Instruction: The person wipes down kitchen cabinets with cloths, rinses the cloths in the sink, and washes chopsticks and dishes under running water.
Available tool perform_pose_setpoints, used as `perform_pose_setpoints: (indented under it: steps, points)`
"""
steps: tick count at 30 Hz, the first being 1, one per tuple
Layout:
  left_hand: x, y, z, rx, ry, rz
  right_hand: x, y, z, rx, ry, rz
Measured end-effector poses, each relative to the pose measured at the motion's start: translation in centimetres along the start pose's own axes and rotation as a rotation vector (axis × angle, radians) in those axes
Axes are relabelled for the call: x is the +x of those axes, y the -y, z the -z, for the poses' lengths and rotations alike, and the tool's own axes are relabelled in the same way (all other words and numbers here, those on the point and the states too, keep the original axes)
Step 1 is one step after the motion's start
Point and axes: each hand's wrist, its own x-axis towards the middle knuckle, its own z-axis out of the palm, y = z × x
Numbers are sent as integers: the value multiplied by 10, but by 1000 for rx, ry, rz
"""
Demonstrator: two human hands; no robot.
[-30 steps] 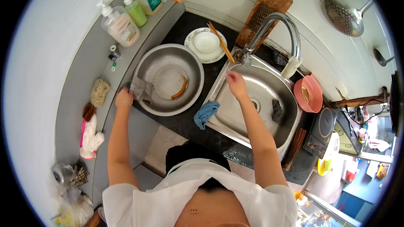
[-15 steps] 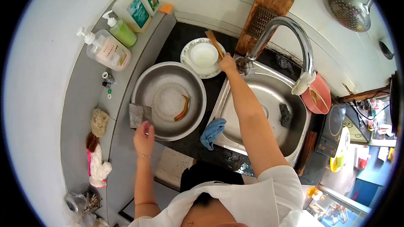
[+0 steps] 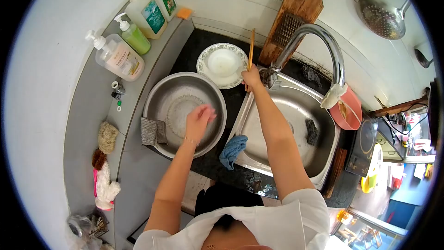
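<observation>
My right hand is closed around a pair of chopsticks, which point up beside the right rim of a white patterned plate. My left hand is over a wide steel basin, its fingers smeared by motion and hard to read. The red-orange chili pepper seen earlier in the basin is hidden, apparently behind this hand. A grey scouring cloth hangs over the basin's lower left rim.
Right of the basin is a steel sink with a curved faucet. A blue cloth lies on the sink's left edge. A pink bowl stands behind the sink. Pump bottles line the left ledge; a wooden grater board leans on the wall.
My left hand has moved right and up from the basin's lower rim to over its inside. The chopsticks in my right hand have swung from leaning across the plate to nearly upright beside it.
</observation>
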Motion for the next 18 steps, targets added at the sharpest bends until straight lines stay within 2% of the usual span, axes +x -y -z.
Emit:
perform_pose_setpoints:
  steps: [4, 7, 10, 13, 16, 18]
  points:
    - [53, -15, -27, -222, -45, 16, -12, 26, 1, 57, -38, 90]
    - [76, -30, -34, -226, -47, -59, -16, 37, 4, -53, -70, 169]
    - [91, -47, -39, -208, -119, 4, -18, 43, 11, -128, -97, 151]
    - [115, -50, -41, -218, -49, 132, -14, 43, 17, -103, -139, 91]
    - [127, -58, -54, -173, -59, 145, -13, 40, 20, -44, -154, 176]
    - [137, -56, -55, -263, -39, 143, -32, 55, 20, -39, -162, 232]
